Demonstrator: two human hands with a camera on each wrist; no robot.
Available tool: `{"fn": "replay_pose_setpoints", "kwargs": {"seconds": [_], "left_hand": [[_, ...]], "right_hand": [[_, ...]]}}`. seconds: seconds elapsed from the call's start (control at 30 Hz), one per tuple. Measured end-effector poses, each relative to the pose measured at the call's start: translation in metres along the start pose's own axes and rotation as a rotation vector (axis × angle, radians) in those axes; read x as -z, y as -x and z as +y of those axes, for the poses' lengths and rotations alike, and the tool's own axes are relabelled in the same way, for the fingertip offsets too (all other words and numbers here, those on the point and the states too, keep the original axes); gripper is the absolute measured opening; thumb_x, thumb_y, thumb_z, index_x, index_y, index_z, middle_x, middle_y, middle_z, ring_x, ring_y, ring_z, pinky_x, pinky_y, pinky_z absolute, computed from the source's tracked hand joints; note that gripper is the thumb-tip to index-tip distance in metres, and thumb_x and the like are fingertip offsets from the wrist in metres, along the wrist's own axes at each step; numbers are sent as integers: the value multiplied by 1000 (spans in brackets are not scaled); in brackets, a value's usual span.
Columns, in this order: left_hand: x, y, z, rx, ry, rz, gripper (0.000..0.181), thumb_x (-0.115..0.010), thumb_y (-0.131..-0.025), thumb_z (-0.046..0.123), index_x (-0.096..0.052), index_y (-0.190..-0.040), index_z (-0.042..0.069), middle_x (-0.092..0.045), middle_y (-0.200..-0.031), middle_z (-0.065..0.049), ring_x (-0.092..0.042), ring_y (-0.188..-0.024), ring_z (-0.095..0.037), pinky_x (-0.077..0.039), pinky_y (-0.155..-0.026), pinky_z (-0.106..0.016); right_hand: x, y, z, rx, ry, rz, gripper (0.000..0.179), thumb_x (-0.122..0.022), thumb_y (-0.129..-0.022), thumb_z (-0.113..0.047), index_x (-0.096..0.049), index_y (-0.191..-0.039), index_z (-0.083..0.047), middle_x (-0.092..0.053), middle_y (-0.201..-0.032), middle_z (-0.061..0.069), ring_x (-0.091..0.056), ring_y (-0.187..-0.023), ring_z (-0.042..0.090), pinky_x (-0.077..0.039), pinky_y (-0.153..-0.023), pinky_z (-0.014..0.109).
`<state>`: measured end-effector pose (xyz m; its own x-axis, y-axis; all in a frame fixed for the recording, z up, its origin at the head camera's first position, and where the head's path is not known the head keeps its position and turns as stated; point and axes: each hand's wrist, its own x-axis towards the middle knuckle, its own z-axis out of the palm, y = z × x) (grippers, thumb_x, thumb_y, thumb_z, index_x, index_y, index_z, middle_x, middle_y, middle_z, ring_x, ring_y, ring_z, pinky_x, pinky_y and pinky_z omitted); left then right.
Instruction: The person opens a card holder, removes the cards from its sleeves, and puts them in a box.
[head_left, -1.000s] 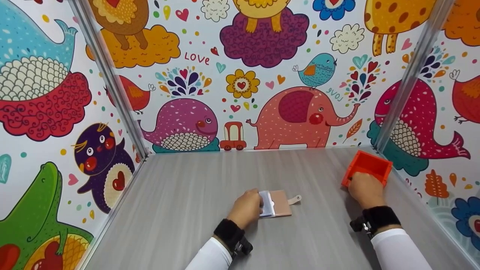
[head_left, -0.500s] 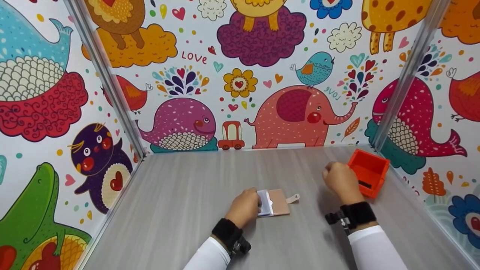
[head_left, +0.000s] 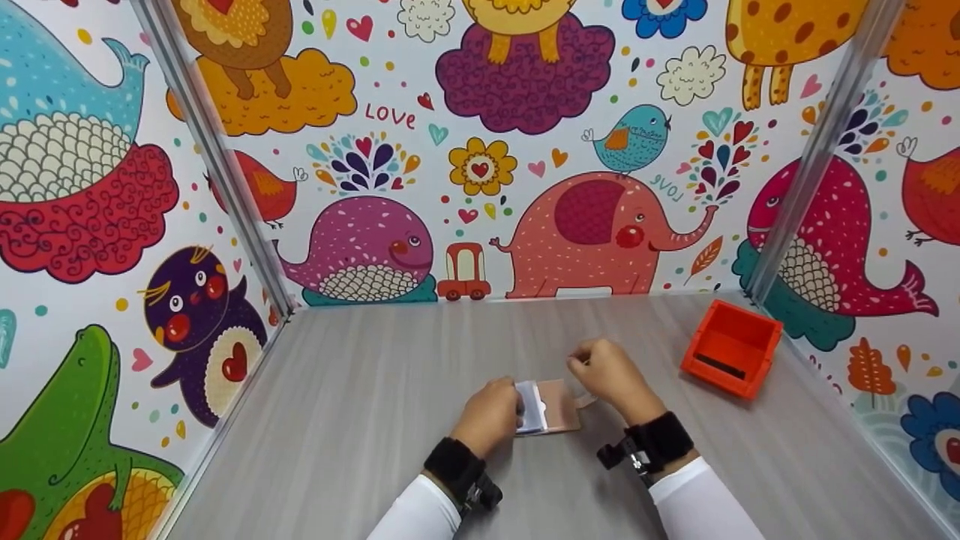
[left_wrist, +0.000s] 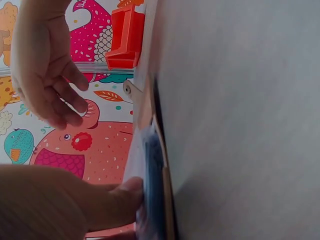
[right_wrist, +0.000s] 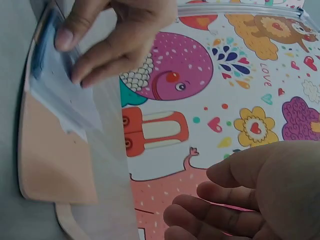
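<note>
A beige card holder (head_left: 561,409) lies opened flat on the grey table, its clear plastic sleeves (head_left: 531,409) uppermost. My left hand (head_left: 489,416) pinches those sleeves at the left side, thumb and fingertips on the plastic in the right wrist view. From the cover's right edge sticks out a strap (left_wrist: 131,91) with a snap button. My right hand (head_left: 611,375) hovers just over that strap, its fingers loosely bent; the left wrist view shows nothing in its palm (left_wrist: 42,65).
Towards the back right corner stands an orange bin (head_left: 733,345) with a black strip (head_left: 720,365) low inside it. Printed cartoon walls (head_left: 360,247) close off the back and both sides of the grey table (head_left: 375,360).
My right hand has come out of the orange bin and moved left to the card holder's strap, baring the bin's inside. The left hand keeps its place on the sleeves.
</note>
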<state>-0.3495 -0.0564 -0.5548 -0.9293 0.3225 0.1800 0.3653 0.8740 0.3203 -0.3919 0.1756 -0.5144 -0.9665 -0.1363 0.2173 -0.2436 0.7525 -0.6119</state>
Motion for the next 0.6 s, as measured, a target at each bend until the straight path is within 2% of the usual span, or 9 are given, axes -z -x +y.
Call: {"fn": "replay_pose_setpoints", "kwargs": {"seconds": [0.1, 0.2, 0.37, 0.6], "left_hand": [[0, 0, -1, -7, -9, 4, 14, -92, -85, 8, -79, -84, 10, -69, -94, -1, -63, -81, -17, -58, -76, -38], [-1, 0, -2, -11, -15, 12, 16, -93, -84, 9, -77, -82, 11, -68, -93, 0, -63, -80, -18, -58, -74, -38], [-1, 0, -3, -12, -14, 6, 18, -95, -84, 10, -76, -82, 12, -69, -94, 0, -65, -80, -19, -58, -73, -39], [2, 1, -1, -44, -45, 1, 8, -89, -89, 9, -81, -87, 11, -68, -95, 1, -66, -82, -19, -58, -73, -38]], "right_hand": [[-9, 2, -3, 5, -11, -35, 12, -76, -99, -9, -85, -98, -2, -84, -96, 11, -77, -90, 25, -66, -89, 52], [-17, 4, -1, 19, -13, -73, 9, -78, -98, -8, -84, -94, -4, -82, -90, 8, -73, -83, 20, -65, -81, 46], [-30, 8, 4, 75, 14, -114, 10, -79, -90, -2, -78, -80, -6, -74, -77, 2, -61, -71, 15, -56, -68, 37], [-40, 11, 8, 125, 68, -161, 15, -83, -84, 3, -74, -77, -6, -66, -71, -2, -54, -66, 13, -50, -63, 34]]}}
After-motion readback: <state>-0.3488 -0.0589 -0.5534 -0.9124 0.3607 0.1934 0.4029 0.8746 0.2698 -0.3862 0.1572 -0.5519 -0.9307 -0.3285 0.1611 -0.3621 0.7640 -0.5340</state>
